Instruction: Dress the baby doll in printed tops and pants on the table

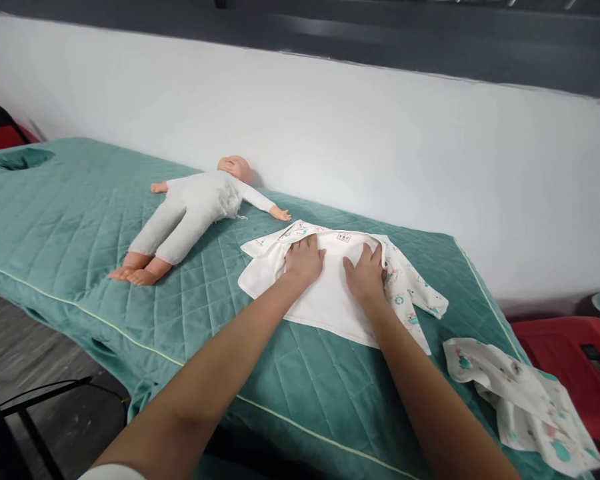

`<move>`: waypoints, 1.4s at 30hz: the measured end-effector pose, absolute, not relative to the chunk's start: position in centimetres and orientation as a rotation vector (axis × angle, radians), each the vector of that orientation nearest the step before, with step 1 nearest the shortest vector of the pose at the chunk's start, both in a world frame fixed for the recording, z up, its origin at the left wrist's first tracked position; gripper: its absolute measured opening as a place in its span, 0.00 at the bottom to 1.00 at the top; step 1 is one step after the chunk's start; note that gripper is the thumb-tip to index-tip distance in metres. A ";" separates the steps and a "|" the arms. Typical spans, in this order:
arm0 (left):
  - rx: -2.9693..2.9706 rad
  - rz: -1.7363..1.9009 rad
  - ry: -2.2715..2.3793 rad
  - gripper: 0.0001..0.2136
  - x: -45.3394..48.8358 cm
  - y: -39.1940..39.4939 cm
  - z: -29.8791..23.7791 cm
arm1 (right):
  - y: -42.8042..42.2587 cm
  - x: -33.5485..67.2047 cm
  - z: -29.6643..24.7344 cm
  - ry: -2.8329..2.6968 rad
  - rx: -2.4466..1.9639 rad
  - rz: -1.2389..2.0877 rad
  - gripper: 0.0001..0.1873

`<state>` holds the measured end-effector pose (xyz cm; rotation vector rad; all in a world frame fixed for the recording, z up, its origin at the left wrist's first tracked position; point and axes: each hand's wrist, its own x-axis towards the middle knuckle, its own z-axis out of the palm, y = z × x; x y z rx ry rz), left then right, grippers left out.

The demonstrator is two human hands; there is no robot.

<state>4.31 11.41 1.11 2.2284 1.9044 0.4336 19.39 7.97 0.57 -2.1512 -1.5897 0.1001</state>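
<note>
A small white baby shirt (335, 293) with printed sleeves lies spread open, its plain inside facing up. On its left front panel rests my left hand (305, 260), fingers stretched out and partly under the folded edge near the collar. My right hand (367, 273) lies on the opposite side, fingers spread, some fingertips tucked beneath the other front edge. Neither hand visibly grips the cloth. To the left of the shirt a baby doll (195, 207) with a white cloth body lies on its back, arms out, one hand close to the shirt.
A green quilted cover (130, 320) drapes the bed beside a white wall (380, 153). At the right front corner lies a crumpled printed garment (525, 400). Red chairs (565, 360) stand past the right end. A face hole (23, 159) shows at the far left.
</note>
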 end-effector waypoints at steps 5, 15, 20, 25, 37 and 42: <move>2.224 0.456 1.921 0.28 4.4 12.0 1.0 | 8.1 19.8 0.5 -1.603 -2.160 0.049 0.38; 2.183 0.440 1.904 0.29 4.3 12.5 0.3 | 8.6 19.9 0.0 -1.637 -2.234 0.188 0.41; 2.138 0.413 1.908 0.30 4.4 12.7 0.4 | 9.1 20.2 -0.3 -1.692 -2.287 0.263 0.42; 2.129 0.414 1.924 0.30 4.6 12.3 0.7 | 8.9 20.0 0.0 -1.743 -2.355 0.231 0.40; 2.247 0.359 1.860 0.33 3.6 9.3 -0.1 | 6.0 19.8 -0.7 -2.193 -2.044 0.033 0.36; 2.357 0.377 1.807 0.34 2.7 6.9 -0.5 | 4.3 19.8 -0.9 -2.242 -1.995 -0.024 0.36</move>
